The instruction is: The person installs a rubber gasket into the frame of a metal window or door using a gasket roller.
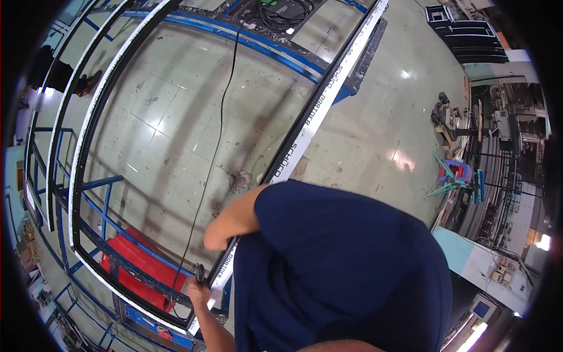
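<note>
My left hand (199, 291) is closed around a small black object (200, 273) with a loop-like shape, too small to name. It is beside the lower end of a long profile bar (316, 108) of a window or door frame. White film printed "SCHÜCO PARTNER" covers the bar's face, and its inner edge is black. My right arm (234, 222) reaches across from the navy sleeve, bent over that bar. The right hand itself is hidden behind the arm, shirt and bar.
A black cable (221, 117) hangs across the frame opening. Blue metal stands (105, 199) support the frame, with a red panel (143, 264) below. More frames (58, 111) stand at left, near a person's feet (88, 83). A stool (457, 173) is at right.
</note>
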Tool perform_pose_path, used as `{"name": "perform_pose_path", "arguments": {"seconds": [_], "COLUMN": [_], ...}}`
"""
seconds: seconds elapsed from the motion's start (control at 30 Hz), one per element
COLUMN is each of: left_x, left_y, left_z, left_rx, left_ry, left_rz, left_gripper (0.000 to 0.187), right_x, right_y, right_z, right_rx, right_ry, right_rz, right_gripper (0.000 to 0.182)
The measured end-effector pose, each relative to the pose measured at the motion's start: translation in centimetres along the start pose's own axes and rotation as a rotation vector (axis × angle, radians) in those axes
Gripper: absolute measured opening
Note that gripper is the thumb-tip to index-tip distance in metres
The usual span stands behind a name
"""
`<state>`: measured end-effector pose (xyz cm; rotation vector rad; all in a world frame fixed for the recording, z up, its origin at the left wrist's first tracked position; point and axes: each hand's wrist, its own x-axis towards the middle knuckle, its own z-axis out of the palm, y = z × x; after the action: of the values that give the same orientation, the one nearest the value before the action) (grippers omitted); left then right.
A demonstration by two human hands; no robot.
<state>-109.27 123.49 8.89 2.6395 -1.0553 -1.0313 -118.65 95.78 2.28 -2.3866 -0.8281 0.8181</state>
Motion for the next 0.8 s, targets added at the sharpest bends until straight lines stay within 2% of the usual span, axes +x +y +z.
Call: {"name": "perform_pose_path", "arguments": {"seconds": [0.03, 0.07, 0.17, 0.2, 0.23, 0.27, 0.3, 0.33, 0.37, 0.4, 0.43, 0.47, 0.5, 0.53, 0.6, 0.63, 0.67, 0.7, 0.73, 0.8], "left_x": [0.1, 0.3, 1.8, 2.3, 3.8, 4.4, 5.1, 6.9, 8.6, 9.1, 10.1, 12.0, 10.9, 11.6, 9.2, 9.4, 9.7, 9.7, 10.5, 13.1], "left_y": [-0.5, -0.4, 4.2, 4.5, 4.1, 8.5, 13.4, 15.4, 17.9, 22.6, 25.4, 27.4, 32.5, 34.9, 42.1, 44.3, 46.3, 48.4, 50.4, 53.5], "left_z": [-0.1, 0.1, -1.4, -0.6, 1.5, 0.1, -0.9, 0.0, 1.1, 0.1, 0.2, 1.4, 0.1, 0.6, -1.1, -0.5, 0.2, 0.7, 1.6, 4.5], "left_rx": [0.028, 0.052, 0.064, -0.016, -0.292, -0.573, -0.785, -1.004, -1.170, -1.178, -1.132, -0.941, -0.915, -0.749, -0.613, -0.532, -0.451, -0.474, -0.470, -0.687], "left_ry": [-0.015, -0.025, -0.093, 0.042, 0.167, 0.049, 0.034, 0.009, 0.000, -0.048, -0.094, -0.014, -0.004, 0.088, -0.008, -0.022, -0.033, -0.157, -0.135, -0.200], "left_rz": [-0.021, -0.037, -0.116, 0.010, 0.086, -0.146, -0.143, -0.110, -0.019, -0.007, 0.125, 0.423, 0.495, 0.668, 0.751, 0.872, 0.983, 0.947, 0.941, 1.033], "left_gripper": [0.016, 0.018, 0.025, 0.032, 0.033, 0.030, 0.026, 0.024, 0.024, 0.024, 0.025, 0.023, 0.022, 0.021, 0.022, 0.021, 0.021, 0.024, 0.024, 0.030], "right_x": [-1.4, -4.4, -14.0, -17.1, -19.6, -22.0, -24.0, -24.8, -25.2, -25.3, -25.1, -25.0, -25.1, -25.5, -26.5, -27.7, -29.4, -32.1, -35.1, -40.3], "right_y": [1.2, 2.0, 3.3, 3.4, 2.7, 1.3, 0.0, -1.1, -2.5, -3.6, -4.6, -5.7, -6.6, -7.0, -5.6, -4.2, -3.4, -4.0, -4.7, -4.6], "right_z": [0.9, 1.9, 4.5, 4.9, 5.1, 5.1, 4.8, 4.5, 4.3, 4.3, 4.3, 4.1, 3.7, 3.5, 5.3, 6.1, 7.7, 8.2, 8.8, 11.9], "right_rx": [0.045, 0.155, 0.375, 0.370, 0.370, 0.370, 0.361, 0.341, 0.468, 0.597, 0.771, 0.754, 0.998, 1.243, 1.153, 1.306, 1.365, 1.445, 1.523, 1.494], "right_ry": [0.034, 0.154, 0.464, 0.524, 0.593, 0.704, 0.818, 0.844, 0.982, 1.115, 1.272, 1.293, 1.339, 1.380, 1.552, 1.534, 1.489, 1.459, 1.419, 1.459], "right_rz": [0.033, 0.126, 0.370, 0.460, 0.551, 0.612, 0.674, 0.688, 0.720, 0.745, 0.706, 0.715, 0.695, 0.655, 0.475, 0.349, 0.369, 0.412, 0.462, 0.453], "right_gripper": [0.027, 0.028, 0.029, 0.028, 0.028, 0.031, 0.035, 0.035, 0.041, 0.047, 0.060, 0.060, 0.059, 0.058, 0.049, 0.033, 0.020, 0.023, 0.026, 0.022]}}
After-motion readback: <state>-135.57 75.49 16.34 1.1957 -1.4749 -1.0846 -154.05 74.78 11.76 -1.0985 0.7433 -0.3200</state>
